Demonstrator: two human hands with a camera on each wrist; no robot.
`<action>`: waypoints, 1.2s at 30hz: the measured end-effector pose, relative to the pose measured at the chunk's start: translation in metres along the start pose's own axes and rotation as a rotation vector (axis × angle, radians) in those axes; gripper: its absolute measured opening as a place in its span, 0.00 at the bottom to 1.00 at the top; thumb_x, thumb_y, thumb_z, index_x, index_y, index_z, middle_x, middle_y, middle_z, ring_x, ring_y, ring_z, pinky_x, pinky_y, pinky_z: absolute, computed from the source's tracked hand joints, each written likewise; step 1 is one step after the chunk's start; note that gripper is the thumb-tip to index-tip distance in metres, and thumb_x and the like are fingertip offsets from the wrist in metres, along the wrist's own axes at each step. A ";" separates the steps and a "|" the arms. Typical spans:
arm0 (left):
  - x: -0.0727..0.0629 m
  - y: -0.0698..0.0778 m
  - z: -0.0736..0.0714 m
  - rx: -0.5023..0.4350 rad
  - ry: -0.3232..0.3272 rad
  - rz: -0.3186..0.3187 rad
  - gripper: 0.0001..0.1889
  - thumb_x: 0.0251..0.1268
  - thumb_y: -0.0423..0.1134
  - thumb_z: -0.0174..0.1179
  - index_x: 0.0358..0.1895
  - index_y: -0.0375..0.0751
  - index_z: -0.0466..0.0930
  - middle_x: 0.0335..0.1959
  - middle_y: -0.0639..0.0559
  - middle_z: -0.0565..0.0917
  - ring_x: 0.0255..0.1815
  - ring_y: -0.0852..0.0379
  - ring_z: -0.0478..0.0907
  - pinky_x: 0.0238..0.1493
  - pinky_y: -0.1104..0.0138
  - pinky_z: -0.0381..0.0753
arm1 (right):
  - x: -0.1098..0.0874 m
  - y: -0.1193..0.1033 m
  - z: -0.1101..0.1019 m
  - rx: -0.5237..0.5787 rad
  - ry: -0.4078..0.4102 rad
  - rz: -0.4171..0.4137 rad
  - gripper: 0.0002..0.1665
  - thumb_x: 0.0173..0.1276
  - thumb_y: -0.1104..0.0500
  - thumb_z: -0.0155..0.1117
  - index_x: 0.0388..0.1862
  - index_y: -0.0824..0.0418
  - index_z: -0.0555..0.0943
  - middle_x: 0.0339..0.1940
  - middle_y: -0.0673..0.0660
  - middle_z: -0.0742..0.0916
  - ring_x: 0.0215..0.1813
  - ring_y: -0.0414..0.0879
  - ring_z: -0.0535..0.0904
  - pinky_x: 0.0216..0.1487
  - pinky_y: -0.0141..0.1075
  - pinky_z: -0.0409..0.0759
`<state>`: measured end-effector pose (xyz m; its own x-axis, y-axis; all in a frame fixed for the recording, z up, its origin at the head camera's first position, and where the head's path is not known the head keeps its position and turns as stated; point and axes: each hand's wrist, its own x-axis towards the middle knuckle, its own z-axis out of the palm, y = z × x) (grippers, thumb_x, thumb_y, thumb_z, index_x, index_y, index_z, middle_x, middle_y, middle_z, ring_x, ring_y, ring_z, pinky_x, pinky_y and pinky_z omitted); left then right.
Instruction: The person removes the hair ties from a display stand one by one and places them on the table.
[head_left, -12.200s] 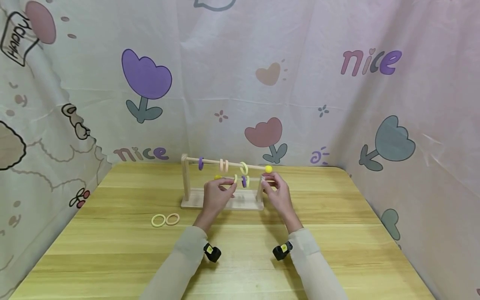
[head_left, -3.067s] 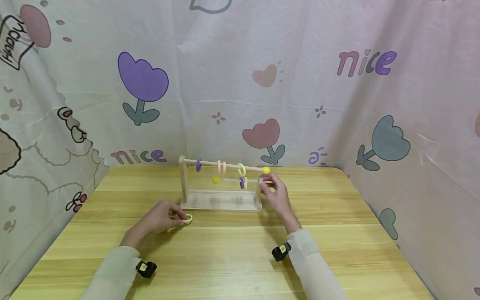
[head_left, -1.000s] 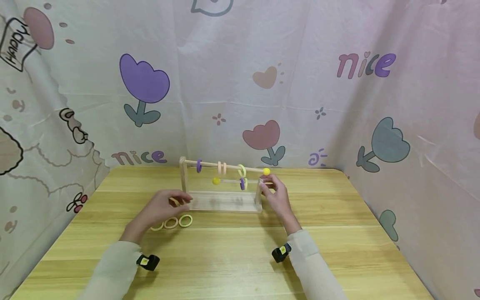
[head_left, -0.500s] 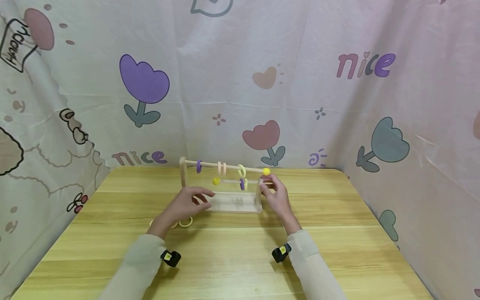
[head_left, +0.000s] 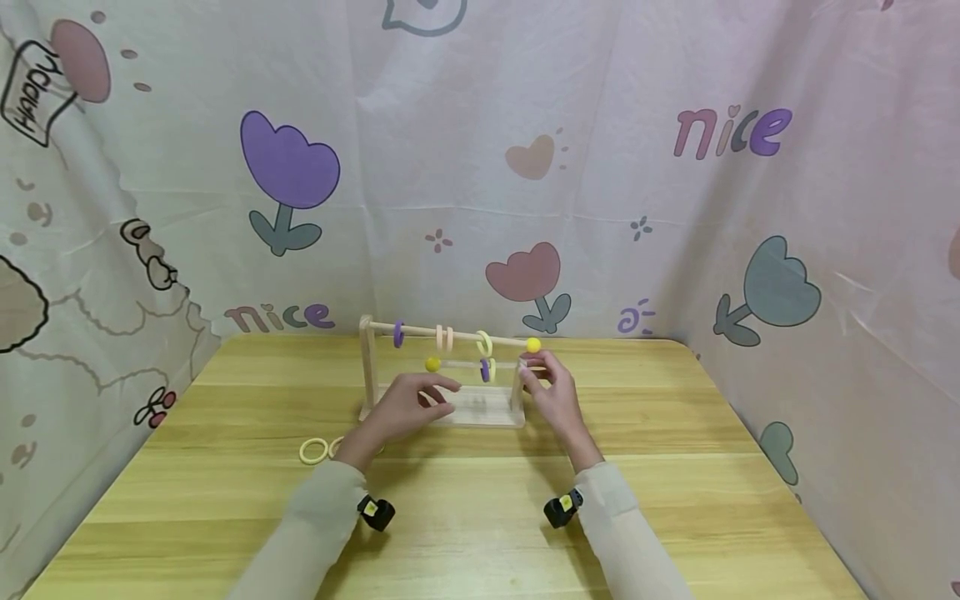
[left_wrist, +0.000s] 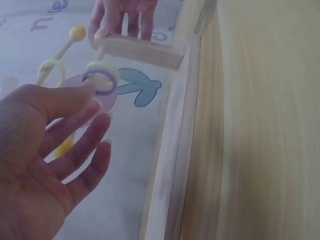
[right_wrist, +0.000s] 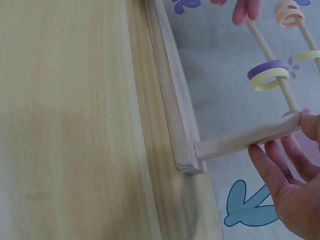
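Observation:
A wooden ring stand (head_left: 370, 367) has two rods, each tipped with a yellow ball. On the lower rod (head_left: 461, 364) hang a purple ring (right_wrist: 267, 67) and a pale yellow ring (right_wrist: 269, 77), side by side. My left hand (head_left: 408, 406) hovers before the stand, just left of these rings, fingers loosely bent and holding nothing. With thumb on its top end and fingers along its side, my right hand (head_left: 553, 389) grips the short post (right_wrist: 250, 137). A purple, two peach and pale yellow rings hang on the upper rod (head_left: 420, 330).
On the table (head_left: 480, 517), left of the stand, lies a pale yellow ring (head_left: 314, 451). Two more rings beside it are mostly hidden behind my left wrist. A printed curtain (head_left: 420, 150) hangs behind the table and along its sides.
Earlier my left hand held a yellow ring at the lower rod, then laid it beside the two on the table. It has since moved right, empty, towards the lower rod. My right hand stays put.

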<state>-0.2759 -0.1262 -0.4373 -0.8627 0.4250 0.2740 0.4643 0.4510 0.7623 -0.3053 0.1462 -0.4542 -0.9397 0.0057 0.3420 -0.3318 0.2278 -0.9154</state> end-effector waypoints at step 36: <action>0.036 -0.004 0.054 -0.167 0.092 -0.019 0.23 0.64 0.31 0.70 0.63 0.36 0.81 0.60 0.38 0.86 0.38 0.47 0.91 0.40 0.69 0.87 | -0.001 -0.001 -0.001 0.003 -0.007 0.014 0.12 0.74 0.67 0.64 0.55 0.64 0.82 0.51 0.65 0.86 0.49 0.52 0.82 0.47 0.42 0.90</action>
<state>-0.2981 -0.0703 -0.4619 -0.8892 0.3410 0.3052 0.4146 0.3181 0.8526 -0.3044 0.1466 -0.4537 -0.9448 0.0024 0.3276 -0.3187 0.2252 -0.9207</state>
